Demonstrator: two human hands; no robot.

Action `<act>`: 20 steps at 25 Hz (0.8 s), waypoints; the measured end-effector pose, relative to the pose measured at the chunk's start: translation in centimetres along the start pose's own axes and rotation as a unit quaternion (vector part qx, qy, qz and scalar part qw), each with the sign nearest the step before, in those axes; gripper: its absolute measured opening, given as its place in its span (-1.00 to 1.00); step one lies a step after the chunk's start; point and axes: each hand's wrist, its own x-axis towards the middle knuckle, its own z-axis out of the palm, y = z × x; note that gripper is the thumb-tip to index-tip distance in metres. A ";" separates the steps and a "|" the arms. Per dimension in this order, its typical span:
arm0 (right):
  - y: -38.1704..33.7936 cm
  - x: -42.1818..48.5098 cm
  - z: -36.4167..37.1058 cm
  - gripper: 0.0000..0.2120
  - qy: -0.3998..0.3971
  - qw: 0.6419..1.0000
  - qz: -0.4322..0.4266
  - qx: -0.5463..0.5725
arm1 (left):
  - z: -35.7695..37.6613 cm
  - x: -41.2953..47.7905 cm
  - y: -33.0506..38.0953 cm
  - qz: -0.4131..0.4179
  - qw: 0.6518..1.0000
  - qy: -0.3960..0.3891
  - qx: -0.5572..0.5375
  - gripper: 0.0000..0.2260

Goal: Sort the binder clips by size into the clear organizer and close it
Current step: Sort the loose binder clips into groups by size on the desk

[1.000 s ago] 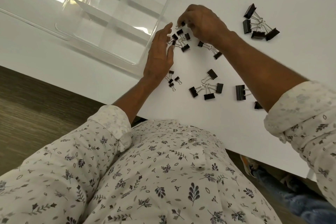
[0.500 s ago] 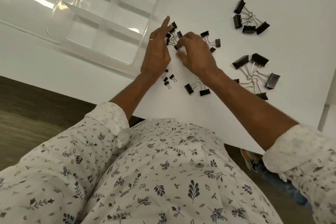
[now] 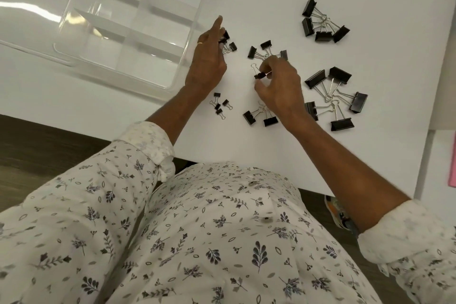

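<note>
Right hand (image 3: 281, 89) pulls back from neighbouring cluster, now pinching small clip (image 3: 259, 76), wire handle pointing away. Left hand (image 3: 207, 66), index straight, rests on small clips (image 3: 229, 44); grip unclear. Clear organizer (image 3: 195, 32) lies beyond, far-left, open, nearer that hand.

I wear a white long-sleeved shirt (image 3: 222, 242), printed all over with small dark grey leaves, sprigs and pale ovals. The front closes with small round buttons (image 3: 266, 219); two are visible, one above the other, pale and slightly glossy. The left sleeve (image 3: 153, 145) is rolled back into a thick cuff, and its turned-out inner face is paler, with the print showing faintly. The right sleeve (image 3: 404, 232) is turned back the same way and is just as faint. Both forearms are bare below the cuffs. One thin gold-coloured ring (image 3: 200, 43) sits on a finger of my left hand (image 3: 207, 66). One shoe (image 3: 339, 215) is partly visible, multicoloured with orange.
</note>
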 end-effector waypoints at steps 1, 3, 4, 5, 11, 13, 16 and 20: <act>0.5 0.1 -0.3 -0.79 0.015 1.000 0.015 0.005 | 0.0 0.0 -0.2 0.003 1.000 0.001 0.008 -0.49; 1.2 0.5 -0.8 -0.77 0.036 0.999 0.027 -0.006 | 0.4 -0.2 -0.4 0.010 1.000 -0.006 0.022 -0.51; 1.4 0.8 -0.8 -0.77 0.044 0.999 0.025 -0.019 | 0.6 -0.4 -0.5 0.012 1.000 -0.012 0.024 -0.50; 1.5 1.1 -0.7 -0.78 0.050 0.998 0.021 -0.038 | 0.8 -0.7 -0.5 0.012 1.000 -0.016 0.024 -0.49; 1.4 1.6 -0.5 -0.73 0.071 0.983 -0.003 -0.169 | 0.3 -2.7 -0.1 0.008 1.000 -0.007 0.012 -0.38; 1.9 1.0 -1.1 -0.75 0.086 0.986 -0.007 -0.141 | -0.3 -3.5 0.0 -0.009 1.000 -0.015 0.010 -0.30; 2.9 -0.1 -1.6 -0.78 0.087 0.989 -0.012 -0.122 | -0.5 -3.5 -0.2 -0.009 1.000 -0.020 0.018 -0.30; 3.3 -1.5 -2.0 -0.80 0.095 0.989 -0.010 -0.111 | 0.2 -2.7 -0.3 -0.020 0.999 -0.014 0.022 -0.36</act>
